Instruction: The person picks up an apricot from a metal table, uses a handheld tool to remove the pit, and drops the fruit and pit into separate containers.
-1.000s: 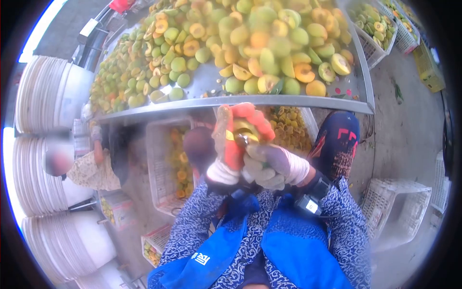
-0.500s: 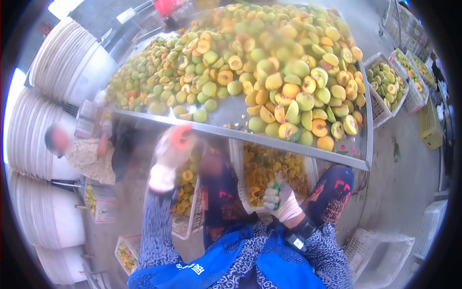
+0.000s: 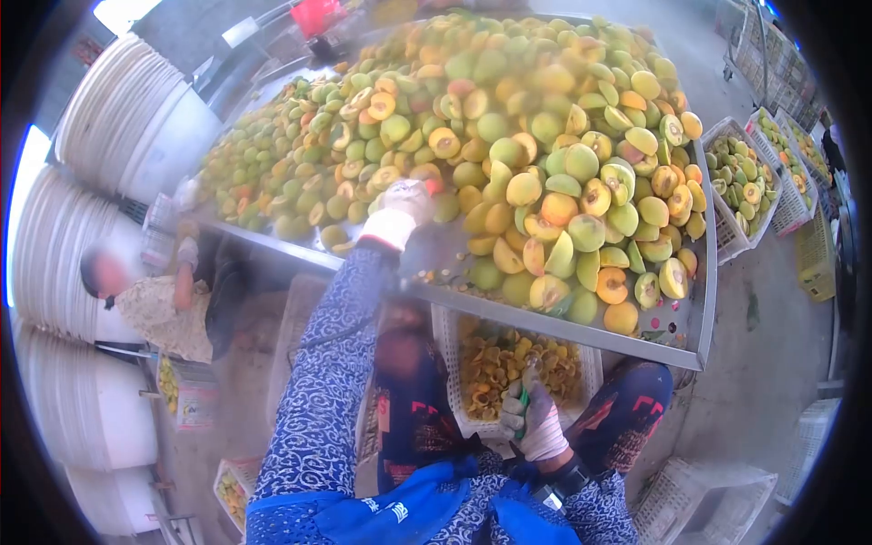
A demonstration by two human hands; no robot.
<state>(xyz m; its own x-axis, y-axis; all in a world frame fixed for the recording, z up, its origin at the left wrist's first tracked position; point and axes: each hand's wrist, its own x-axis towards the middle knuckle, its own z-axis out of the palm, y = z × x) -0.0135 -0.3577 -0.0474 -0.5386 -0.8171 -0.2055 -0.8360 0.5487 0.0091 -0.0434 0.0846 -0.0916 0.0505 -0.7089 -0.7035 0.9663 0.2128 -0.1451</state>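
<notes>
My left hand (image 3: 402, 207), in a pale glove with orange-red at a fingertip, reaches over the metal table's near edge to the heap of green-yellow peaches (image 3: 581, 163), many of them halved. Its fingers stretch toward the fruit and look apart, with nothing visible in them, though they are partly hidden. Low in front of my body, my right hand (image 3: 538, 425), gloved and wrapped at the wrist, is closed round a green-handled tool (image 3: 523, 400); its working end is too small to make out. Beneath that hand stands a white crate (image 3: 442, 350) holding yellow-brown fruit pieces (image 3: 490, 363).
The table's metal rim (image 3: 581, 334) runs across above my knees. Crates of fruit (image 3: 740, 177) stand to the right, with an unfilled white crate (image 3: 704, 500) at lower right. Stacked white tubs (image 3: 127, 127) line the left, where another person (image 3: 168, 304) sits.
My left hand has moved up and right, from beside the table's near edge onto the fruit heap. My right hand stays low over the crate with the green-handled tool. The view has shifted slightly.
</notes>
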